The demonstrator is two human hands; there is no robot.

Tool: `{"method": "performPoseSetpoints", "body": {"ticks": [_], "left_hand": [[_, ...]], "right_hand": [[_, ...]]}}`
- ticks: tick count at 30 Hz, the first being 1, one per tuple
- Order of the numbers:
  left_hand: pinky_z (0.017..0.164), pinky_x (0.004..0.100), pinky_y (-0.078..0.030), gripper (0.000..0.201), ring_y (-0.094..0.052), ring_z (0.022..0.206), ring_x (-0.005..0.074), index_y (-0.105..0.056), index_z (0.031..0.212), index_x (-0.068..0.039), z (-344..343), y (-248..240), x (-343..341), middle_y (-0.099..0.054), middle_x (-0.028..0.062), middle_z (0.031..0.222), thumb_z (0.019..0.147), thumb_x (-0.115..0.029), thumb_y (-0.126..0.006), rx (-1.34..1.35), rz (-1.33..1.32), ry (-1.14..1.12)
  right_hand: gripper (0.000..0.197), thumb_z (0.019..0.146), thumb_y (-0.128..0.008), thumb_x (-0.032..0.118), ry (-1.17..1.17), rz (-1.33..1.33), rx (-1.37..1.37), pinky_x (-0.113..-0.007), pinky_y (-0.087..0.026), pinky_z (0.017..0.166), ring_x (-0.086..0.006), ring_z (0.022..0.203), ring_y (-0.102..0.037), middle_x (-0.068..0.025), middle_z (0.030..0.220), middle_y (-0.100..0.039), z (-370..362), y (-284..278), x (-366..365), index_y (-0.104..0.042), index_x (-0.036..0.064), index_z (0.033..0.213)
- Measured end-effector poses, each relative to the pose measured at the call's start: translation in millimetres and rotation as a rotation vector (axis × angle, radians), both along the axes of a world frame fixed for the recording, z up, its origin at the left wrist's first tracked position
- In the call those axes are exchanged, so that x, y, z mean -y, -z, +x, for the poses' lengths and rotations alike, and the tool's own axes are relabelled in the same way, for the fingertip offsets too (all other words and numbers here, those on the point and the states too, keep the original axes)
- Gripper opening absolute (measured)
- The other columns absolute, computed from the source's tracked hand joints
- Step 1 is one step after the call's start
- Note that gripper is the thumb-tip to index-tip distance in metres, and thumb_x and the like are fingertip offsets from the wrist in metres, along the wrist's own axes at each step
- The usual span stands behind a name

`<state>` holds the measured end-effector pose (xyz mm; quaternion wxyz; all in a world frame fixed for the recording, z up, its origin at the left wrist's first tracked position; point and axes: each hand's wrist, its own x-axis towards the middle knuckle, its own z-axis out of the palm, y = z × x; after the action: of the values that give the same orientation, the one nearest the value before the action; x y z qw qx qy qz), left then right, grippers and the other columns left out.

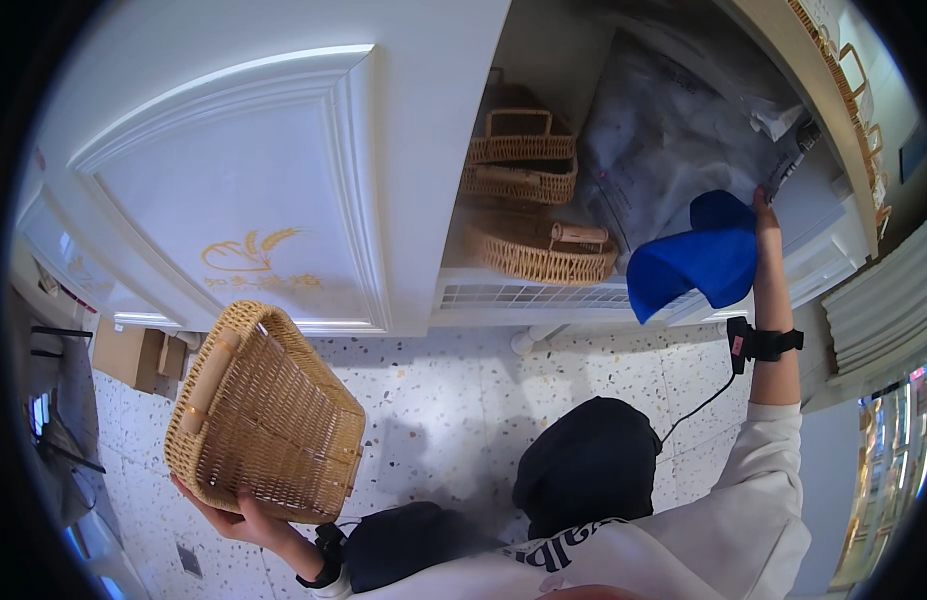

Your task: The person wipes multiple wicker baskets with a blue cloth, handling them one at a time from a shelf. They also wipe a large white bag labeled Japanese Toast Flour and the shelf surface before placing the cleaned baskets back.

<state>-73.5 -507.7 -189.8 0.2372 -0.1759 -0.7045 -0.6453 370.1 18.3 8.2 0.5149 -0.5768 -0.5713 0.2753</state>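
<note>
"Left hand?"
"On my feed, it grips the basket, tilted above the floor."
"Right hand?"
"I record it grasping the cloth at the open cabinet, fingers partly hidden."

2 hands, 1 held wicker basket, at least 3 more baskets inside the cabinet, 1 blue cloth, at least 1 translucent plastic bag, 2 wrist straps, 2 cardboard boxes
</note>
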Motion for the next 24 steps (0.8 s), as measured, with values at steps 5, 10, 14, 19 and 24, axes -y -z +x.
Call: {"method": "performPoseSetpoints", "body": {"ticks": [5, 10, 14, 19, 24], "left_hand": [[0.106, 0.0433, -0.039, 0.083, -0.045, 0.127, 0.0317, -0.033, 0.144, 0.0, 3, -3, -2, -0.041, 0.0179, 0.143, 0.065, -0.011, -0.057, 0.032, 0.014, 0.009], [0.105, 0.0433, -0.04, 0.085, -0.046, 0.126, 0.0324, -0.033, 0.145, 0.0, 0, -2, 3, -0.041, 0.0186, 0.142, 0.064, -0.009, -0.057, 0.025, -0.014, 0.034], [0.103, 0.0431, -0.042, 0.082, -0.049, 0.123, 0.0322, -0.034, 0.144, 0.0, 5, -14, -2, -0.044, 0.0195, 0.138, 0.065, -0.011, -0.055, 0.072, 0.091, 0.033], [0.098, 0.0413, -0.047, 0.069, -0.053, 0.115, 0.0311, -0.04, 0.136, 0.003, 2, -20, 3, -0.049, 0.0224, 0.129, 0.071, -0.013, -0.053, 0.163, 0.279, 0.094], [0.097, 0.0444, -0.047, 0.065, -0.053, 0.115, 0.0337, -0.037, 0.136, 0.003, 12, -46, -5, -0.048, 0.0227, 0.129, 0.076, -0.018, -0.049, 0.162, 0.433, 0.262]], "right_hand": [[0.063, 0.092, -0.054, 0.052, -0.018, -0.105, -0.324, -0.037, -0.05, 0.082, -0.0253, 0.091, -0.061, -0.0128, 0.107, -0.062, 37, 18, -31, -0.052, -0.0013, 0.124], [0.058, 0.092, -0.056, 0.048, -0.124, -0.178, -0.573, -0.038, -0.052, 0.083, -0.0254, 0.092, -0.063, -0.0142, 0.108, -0.063, 69, 37, -52, -0.051, 0.0, 0.125], [0.06, 0.094, -0.051, 0.049, -0.07, -0.256, -0.637, -0.039, -0.048, 0.091, -0.0257, 0.1, -0.061, -0.0137, 0.115, -0.062, 68, 48, -74, -0.049, 0.0003, 0.128], [0.063, 0.095, -0.046, 0.054, -0.095, -0.123, -0.518, -0.034, -0.046, 0.091, -0.0228, 0.103, -0.058, -0.0132, 0.117, -0.06, 57, 82, -86, -0.052, -0.0009, 0.126], [0.076, 0.09, -0.049, 0.061, 0.002, -0.262, -0.399, -0.034, -0.04, 0.1, -0.0253, 0.113, -0.054, -0.0149, 0.129, -0.054, 68, 84, -97, -0.046, -0.0008, 0.135]]}}
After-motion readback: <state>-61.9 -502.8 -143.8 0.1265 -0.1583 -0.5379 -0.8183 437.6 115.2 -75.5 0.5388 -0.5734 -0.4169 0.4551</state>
